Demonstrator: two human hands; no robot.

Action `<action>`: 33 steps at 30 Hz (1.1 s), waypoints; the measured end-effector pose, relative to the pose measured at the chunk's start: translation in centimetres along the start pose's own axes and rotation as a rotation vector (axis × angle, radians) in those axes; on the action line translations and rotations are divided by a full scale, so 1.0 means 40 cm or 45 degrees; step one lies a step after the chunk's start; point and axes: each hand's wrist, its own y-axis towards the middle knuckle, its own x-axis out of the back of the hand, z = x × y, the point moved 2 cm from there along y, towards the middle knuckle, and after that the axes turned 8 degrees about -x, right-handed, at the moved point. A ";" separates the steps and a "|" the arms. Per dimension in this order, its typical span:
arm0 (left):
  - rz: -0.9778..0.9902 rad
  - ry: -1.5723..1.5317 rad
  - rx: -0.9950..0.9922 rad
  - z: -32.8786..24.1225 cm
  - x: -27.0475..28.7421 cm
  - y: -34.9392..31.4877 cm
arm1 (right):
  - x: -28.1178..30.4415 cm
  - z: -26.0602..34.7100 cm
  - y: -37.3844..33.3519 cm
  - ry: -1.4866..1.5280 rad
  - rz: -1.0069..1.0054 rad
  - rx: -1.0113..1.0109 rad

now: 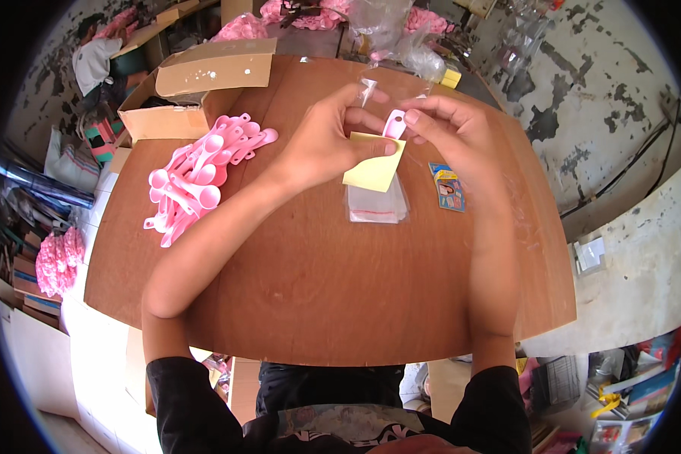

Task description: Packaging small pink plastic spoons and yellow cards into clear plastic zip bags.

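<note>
My left hand point(327, 138) pinches a yellow paper card point(371, 172) with the thumb on its front. From behind the card's upper edge sticks out the holed handle of a pink plastic spoon point(394, 121). Thumb and fingers of my right hand point(455, 135) close on that handle's end. Clear plastic film glints above the left fingers; whether it wraps the spoon I cannot tell. Beneath the card, a stack of clear plastic bags point(376, 209) lies on the table. Small printed cards point(449, 189) lie near my right wrist. A heap of pink spoons point(197, 178) lies at left.
The brown wooden table point(295, 280) has an open cardboard box point(166, 121) at its far left corner. Clear plastic bags point(424, 59) and a yellow stack point(451, 78) sit at the far edge. A person point(93, 66) sits at the far left.
</note>
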 end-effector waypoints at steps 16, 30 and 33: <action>-0.042 -0.030 -0.005 -0.010 0.067 0.025 | 0.010 -0.044 0.023 0.248 0.081 0.113; 0.105 -0.099 -0.030 -0.033 0.092 0.025 | 0.028 -0.043 0.014 0.344 0.208 0.036; 0.147 -0.087 -0.070 -0.028 0.097 0.024 | 0.025 -0.038 0.012 0.318 0.189 0.041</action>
